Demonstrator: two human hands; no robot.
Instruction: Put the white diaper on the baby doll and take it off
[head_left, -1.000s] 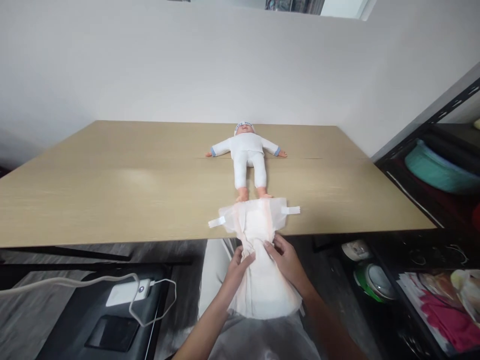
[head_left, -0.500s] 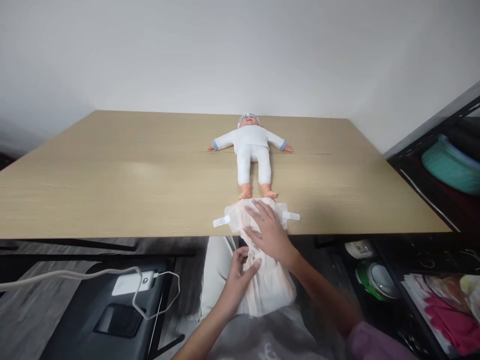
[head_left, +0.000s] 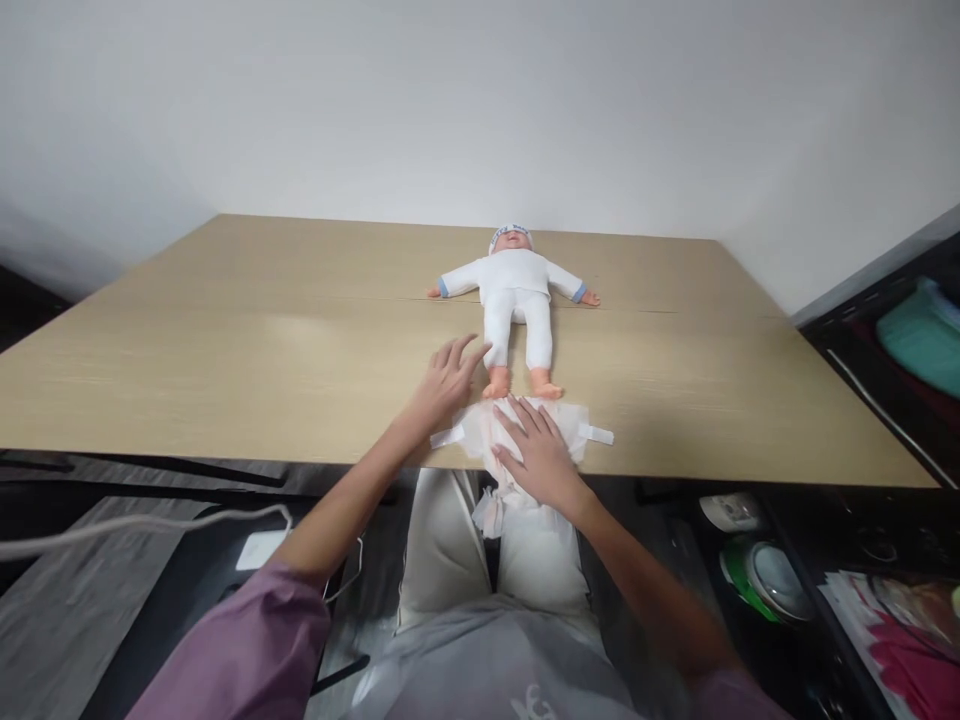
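Note:
A baby doll in a white suit with blue cuffs lies on its back on the table, feet toward me. Just below its feet a pale diaper is spread at the table's front edge, its two white tabs stretched out sideways. The lower end of the diaper hangs bunched over the edge above my lap. My right hand lies flat on the diaper, fingers spread. Beside the doll's leg, my left hand is raised over the table with fingers apart and nothing in them.
The wooden table meets a white wall. To the lower left, a white power bank with a cable rests on a black seat. On the right stands a dark shelf with a teal container and papers.
My left hand has let go of the diaper's lower part and moved up and left beside the doll's leg. That lower part now hangs bunched. My right hand stays on the diaper.

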